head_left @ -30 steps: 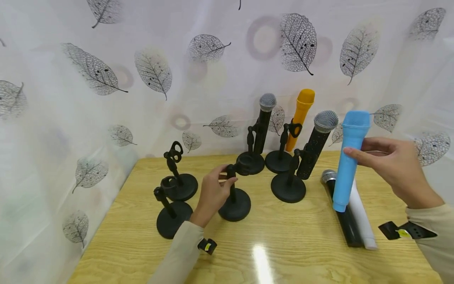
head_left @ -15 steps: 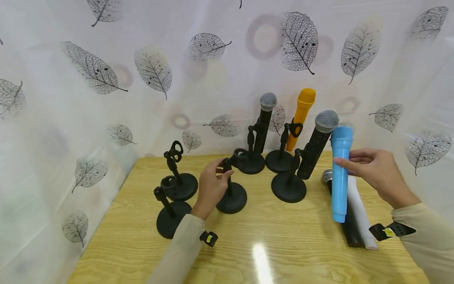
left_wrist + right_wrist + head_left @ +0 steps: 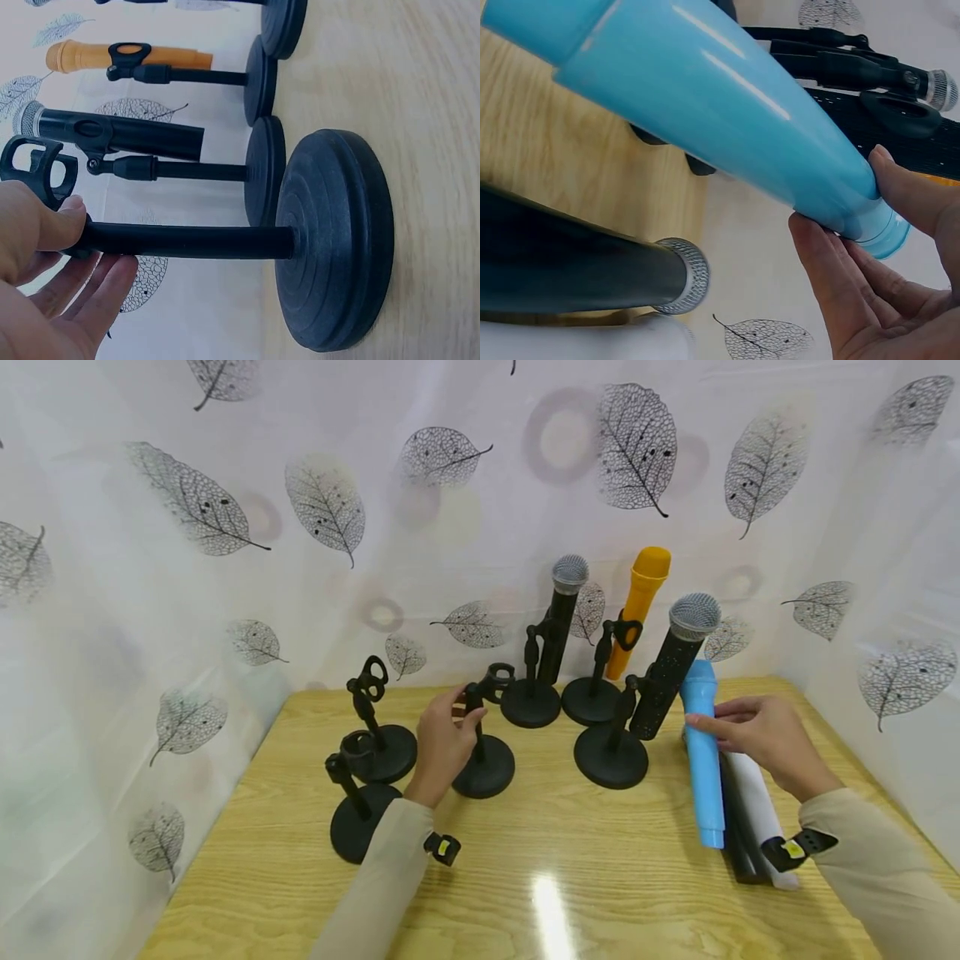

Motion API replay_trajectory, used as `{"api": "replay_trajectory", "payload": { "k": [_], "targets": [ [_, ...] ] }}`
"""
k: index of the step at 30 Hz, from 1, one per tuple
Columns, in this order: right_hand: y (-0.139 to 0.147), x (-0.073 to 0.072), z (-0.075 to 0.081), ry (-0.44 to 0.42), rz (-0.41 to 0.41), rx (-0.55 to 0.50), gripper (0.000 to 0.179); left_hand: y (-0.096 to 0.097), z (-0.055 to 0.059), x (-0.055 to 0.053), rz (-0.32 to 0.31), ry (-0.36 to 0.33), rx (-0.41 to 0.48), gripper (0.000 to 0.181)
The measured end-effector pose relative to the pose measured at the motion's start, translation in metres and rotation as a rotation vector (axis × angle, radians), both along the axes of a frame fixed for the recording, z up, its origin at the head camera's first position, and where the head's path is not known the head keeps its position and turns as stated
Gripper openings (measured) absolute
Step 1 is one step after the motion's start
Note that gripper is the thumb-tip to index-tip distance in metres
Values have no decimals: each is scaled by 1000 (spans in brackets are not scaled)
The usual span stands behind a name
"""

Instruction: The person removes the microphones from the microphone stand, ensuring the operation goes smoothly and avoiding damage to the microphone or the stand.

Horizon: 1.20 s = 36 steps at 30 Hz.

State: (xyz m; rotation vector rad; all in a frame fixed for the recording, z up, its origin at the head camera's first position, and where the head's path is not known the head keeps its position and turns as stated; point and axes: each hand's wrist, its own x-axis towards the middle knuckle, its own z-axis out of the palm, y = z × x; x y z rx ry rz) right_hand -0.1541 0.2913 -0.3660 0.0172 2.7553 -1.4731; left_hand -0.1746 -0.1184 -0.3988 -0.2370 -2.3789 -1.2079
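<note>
My left hand [image 3: 448,745] grips the upper post of a black microphone stand [image 3: 334,240], just under its clip, which holds no microphone. The round base of that stand is at the table surface. In my right hand [image 3: 768,745] a light blue microphone [image 3: 703,760] is pinched near its head, tilted, over the table's right side. The right wrist view shows thumb and fingers on either side of the blue body [image 3: 727,112]. Below it lie a black microphone [image 3: 742,827] and a white one [image 3: 761,810], partly hidden by the blue one and my hand.
At the back, stands hold a black microphone [image 3: 558,618], an orange one [image 3: 637,610] and a speckled black one [image 3: 671,668]. Two stands with bare clips [image 3: 390,752] [image 3: 363,822] are on the left. A leaf-print curtain [image 3: 465,527] hangs behind the wooden table [image 3: 555,827].
The blue microphone has moved left and down with my right hand, closer to the speckled microphone. My left hand has shifted its stand slightly left and away from me.
</note>
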Motion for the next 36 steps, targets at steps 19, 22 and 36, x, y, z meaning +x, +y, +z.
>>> {"api": "replay_trajectory", "payload": {
  "k": [19, 22, 36],
  "targets": [
    [-13, -11, -27, -135, 69, 127, 83, -3, 0, -17, 48, 14, -7, 39],
    [-15, -13, -28, -159, 73, 148, 80, -4, 0, -20, 58, 22, -10, 39],
    [-21, -15, -36, -97, 117, 317, 43, -10, 1, -27, 90, 13, -18, 39]
  ]
}}
